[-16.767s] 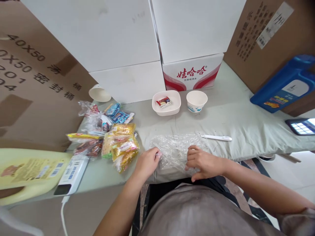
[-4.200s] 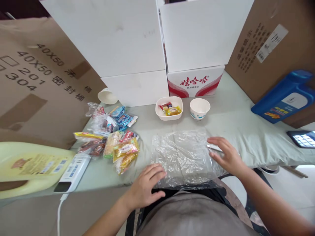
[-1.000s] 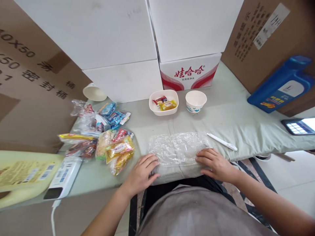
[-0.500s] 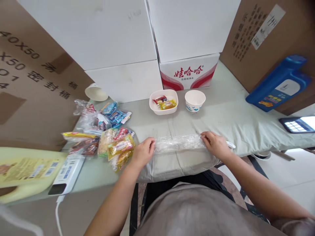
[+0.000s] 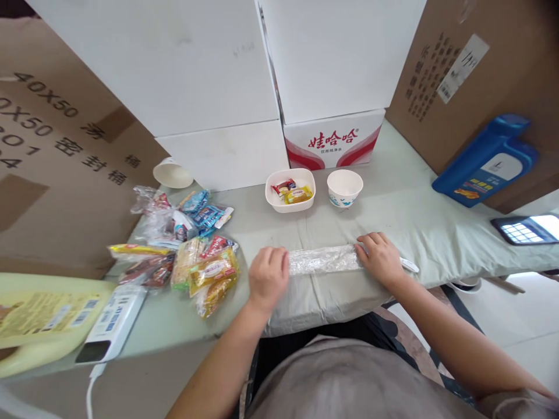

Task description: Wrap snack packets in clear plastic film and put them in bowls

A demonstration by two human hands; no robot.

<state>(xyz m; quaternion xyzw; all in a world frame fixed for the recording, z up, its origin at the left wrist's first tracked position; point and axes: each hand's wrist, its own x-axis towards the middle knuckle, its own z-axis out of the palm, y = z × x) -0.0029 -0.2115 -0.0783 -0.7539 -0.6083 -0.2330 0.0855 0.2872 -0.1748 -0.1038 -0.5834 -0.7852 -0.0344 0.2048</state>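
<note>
A flattened strip of clear plastic film (image 5: pixel 322 260) lies crosswise near the front edge of the pale green cloth (image 5: pixel 393 215), between the two hands; the left hand (image 5: pixel 268 278) has its fingers curled closed over the left end; the right hand (image 5: pixel 379 257) sets bent fingertips at the right end, though whether they pinch it I cannot tell. Just beside the right hand, a white utility knife (image 5: pixel 409 265) shows partly; left of the left hand lie yellow-wrapped snacks (image 5: pixel 213 273); behind the strip stand a white dish (image 5: pixel 271 202) holding red (image 5: pixel 283 186) and yellow packets (image 5: pixel 299 195), and a paper bowl (image 5: pixel 345 189).
</note>
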